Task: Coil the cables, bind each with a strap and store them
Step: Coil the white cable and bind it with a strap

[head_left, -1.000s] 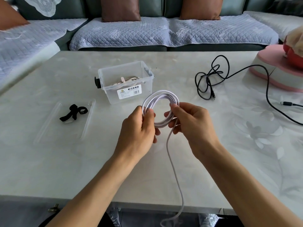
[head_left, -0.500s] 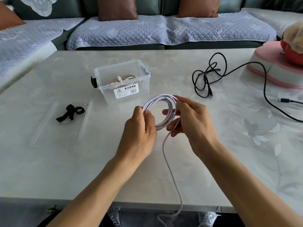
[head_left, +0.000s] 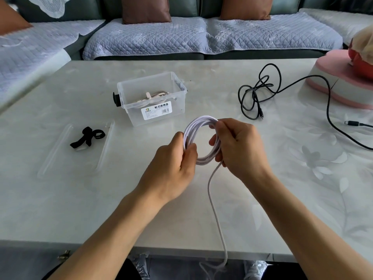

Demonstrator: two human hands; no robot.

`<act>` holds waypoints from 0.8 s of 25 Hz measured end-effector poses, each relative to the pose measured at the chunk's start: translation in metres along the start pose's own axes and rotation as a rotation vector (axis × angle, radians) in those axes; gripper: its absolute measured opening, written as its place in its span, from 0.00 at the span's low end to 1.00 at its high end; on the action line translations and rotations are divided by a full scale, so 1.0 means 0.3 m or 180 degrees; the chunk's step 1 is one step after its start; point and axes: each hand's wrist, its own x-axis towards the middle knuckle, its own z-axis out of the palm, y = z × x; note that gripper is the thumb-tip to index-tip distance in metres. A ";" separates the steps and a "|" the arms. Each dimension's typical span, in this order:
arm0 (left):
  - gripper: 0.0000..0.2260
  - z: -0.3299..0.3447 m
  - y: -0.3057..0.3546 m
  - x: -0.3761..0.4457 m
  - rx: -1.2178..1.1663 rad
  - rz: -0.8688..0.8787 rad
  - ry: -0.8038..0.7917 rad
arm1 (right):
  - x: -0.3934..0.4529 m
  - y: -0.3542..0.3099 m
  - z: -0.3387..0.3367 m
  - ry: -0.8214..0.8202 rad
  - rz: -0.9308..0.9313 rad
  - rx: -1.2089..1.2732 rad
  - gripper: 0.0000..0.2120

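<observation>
The white cable (head_left: pixel 201 126) has its loose tail dropping past the near table (head_left: pixel 80 199) edge, where its end is out of view. The left hand (head_left: pixel 173 158) and right hand (head_left: pixel 238 146) cover parts of the coil. What lies in the clear box (head_left: pixel 151 100) is too small to identify. The black cable (head_left: pixel 260 93) runs off the right edge, as does the pink stand (head_left: pixel 339 77). The fine print on the box's label cannot be read.
</observation>
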 end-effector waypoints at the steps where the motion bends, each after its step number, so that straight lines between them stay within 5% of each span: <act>1: 0.10 -0.008 0.001 0.000 -0.0061 -0.0057 -0.0060 | 0.002 0.004 0.003 0.0001 -0.0136 -0.0167 0.12; 7: 0.10 -0.047 0.001 0.020 -0.0206 -0.0125 -0.0107 | -0.024 -0.002 0.032 -0.0513 -0.1055 -0.0901 0.11; 14: 0.12 -0.055 -0.021 0.037 -0.0318 -0.0323 0.0152 | -0.019 -0.050 -0.010 -0.0671 -0.0037 0.0045 0.07; 20: 0.16 -0.038 -0.001 0.012 -0.0193 0.0100 0.0006 | -0.027 -0.056 -0.018 -0.0034 0.0155 0.0156 0.04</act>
